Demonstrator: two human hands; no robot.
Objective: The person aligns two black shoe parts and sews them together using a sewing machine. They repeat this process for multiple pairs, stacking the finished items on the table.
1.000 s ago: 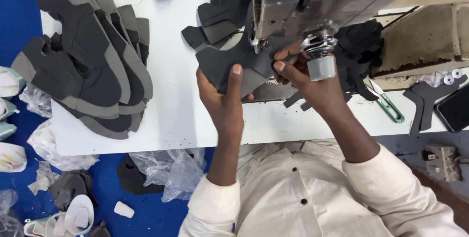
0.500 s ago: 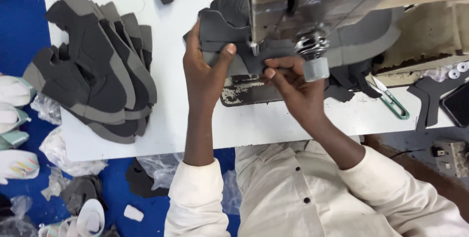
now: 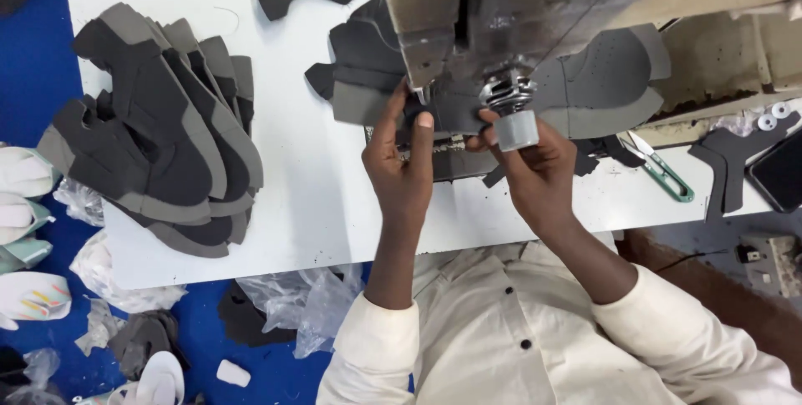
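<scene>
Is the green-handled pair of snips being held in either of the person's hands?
No. The green-handled snips lie on the white table, apart from the right hand, while both hands hold the grey fabric piece at the sewing machine.

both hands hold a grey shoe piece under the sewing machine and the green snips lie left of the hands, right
Not quite. The head view shows the green snips lying to the right of the hands, not left. The rest holds: the left hand and right hand hold the grey shoe piece under the sewing machine.
</scene>
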